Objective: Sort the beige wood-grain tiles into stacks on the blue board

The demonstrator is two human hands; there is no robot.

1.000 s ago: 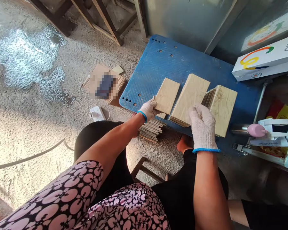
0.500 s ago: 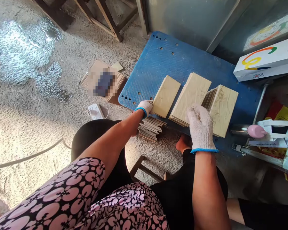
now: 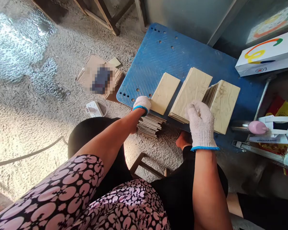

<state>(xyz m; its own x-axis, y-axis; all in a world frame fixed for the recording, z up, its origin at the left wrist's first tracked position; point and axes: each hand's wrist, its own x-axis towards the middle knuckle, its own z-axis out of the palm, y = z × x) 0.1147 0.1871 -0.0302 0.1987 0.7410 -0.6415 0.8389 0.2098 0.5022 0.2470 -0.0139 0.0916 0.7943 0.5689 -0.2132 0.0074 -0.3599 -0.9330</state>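
My gloved left hand (image 3: 142, 104) grips the single flat beige rectangular tile (image 3: 165, 93) at its seven o'clock corner on the blue perforated board (image 3: 158, 57); right hand (image 3: 201, 124) fingers curl onto the beige tile stack (image 3: 192, 94).

We saw a white power strip (image 3: 93, 109) on the gravel floor (image 3: 26, 105) near flattened cardboard (image 3: 98, 76), a white printed box (image 3: 266, 56) far right, and a pink-capped metal bottle (image 3: 251, 127).

Light: daylight is flooding in from the far left.
Glare: a wet floor (image 3: 21, 48) patch is shining.
Shadows: the near right is lying dim.
Blur: a pixelated block is masking the cardboard (image 3: 99, 78).
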